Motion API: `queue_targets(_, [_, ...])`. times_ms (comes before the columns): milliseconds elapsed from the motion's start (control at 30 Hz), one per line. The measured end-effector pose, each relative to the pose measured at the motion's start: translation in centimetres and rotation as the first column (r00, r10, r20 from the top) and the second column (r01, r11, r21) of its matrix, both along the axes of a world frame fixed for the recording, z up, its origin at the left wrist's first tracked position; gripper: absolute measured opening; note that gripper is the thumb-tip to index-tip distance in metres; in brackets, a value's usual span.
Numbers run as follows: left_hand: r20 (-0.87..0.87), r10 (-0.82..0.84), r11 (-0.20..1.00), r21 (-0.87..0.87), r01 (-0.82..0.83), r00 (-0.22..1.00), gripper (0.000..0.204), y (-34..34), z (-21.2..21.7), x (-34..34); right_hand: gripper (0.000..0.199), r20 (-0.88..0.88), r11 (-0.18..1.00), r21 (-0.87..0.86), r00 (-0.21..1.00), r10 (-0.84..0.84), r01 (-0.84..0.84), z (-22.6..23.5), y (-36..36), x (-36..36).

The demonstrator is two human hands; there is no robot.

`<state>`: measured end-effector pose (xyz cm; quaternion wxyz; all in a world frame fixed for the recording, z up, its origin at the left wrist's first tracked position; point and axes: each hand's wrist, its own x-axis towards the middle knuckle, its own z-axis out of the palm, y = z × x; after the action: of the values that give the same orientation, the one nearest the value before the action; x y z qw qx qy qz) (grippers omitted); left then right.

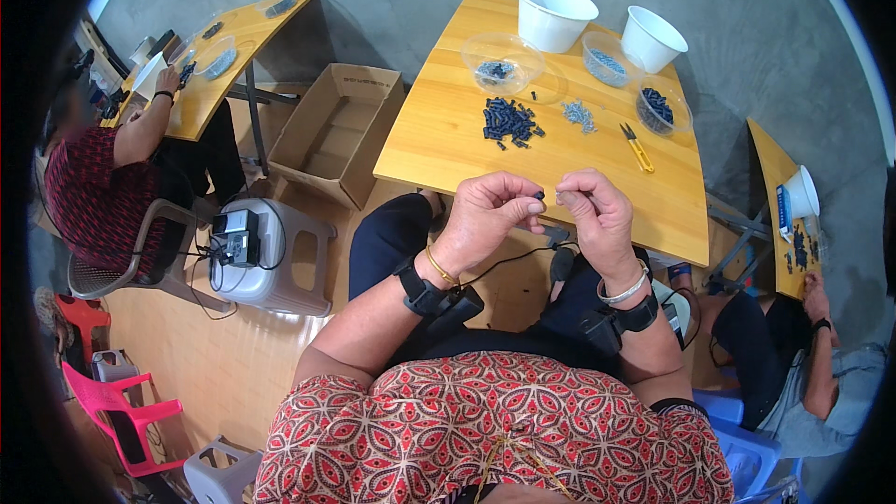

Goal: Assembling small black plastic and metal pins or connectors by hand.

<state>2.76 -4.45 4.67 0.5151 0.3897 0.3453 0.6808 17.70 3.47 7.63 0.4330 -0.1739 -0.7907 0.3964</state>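
Just off the near edge of the wooden table (425, 145), my left hand (488, 215) pinches a small dark blue piece (539, 195) between thumb and fingertips. My right hand (599, 215) faces it a short gap away, thumb and forefinger pressed together; whatever is in them is too small to make out. Beyond the hands lies a heap of small dark blue cylindrical pieces (509, 121). To its right is a smaller heap of grey pieces (579, 116). Yellow-handled thread snips (637, 147) lie at the table's right side, blades pointing away.
At the back stand two white tubs (556, 19) and clear bowls, one (607, 61) with grey pieces, another (658, 110) with dark blue ones. An open cardboard box (331, 126) sits left of the table. People work at tables on both sides. A grey stool (271, 252) bears black devices.
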Motion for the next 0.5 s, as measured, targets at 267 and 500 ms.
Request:
queue_targets(267, [-0.009,0.016,1.000,-0.003,-0.016,1.000,0.011,0.1,0.1,0.1,0.005,0.036,0.997,0.071,0.999,0.017,-0.020,0.7,-0.2,-0.2])
queue_targets(500, [-0.088,0.061,0.998,0.029,-0.059,0.994,0.009,0.2,-0.1,0.2,0.007,0.074,0.987,0.160,0.997,0.008,-0.019,1.1,-0.4,-0.5])
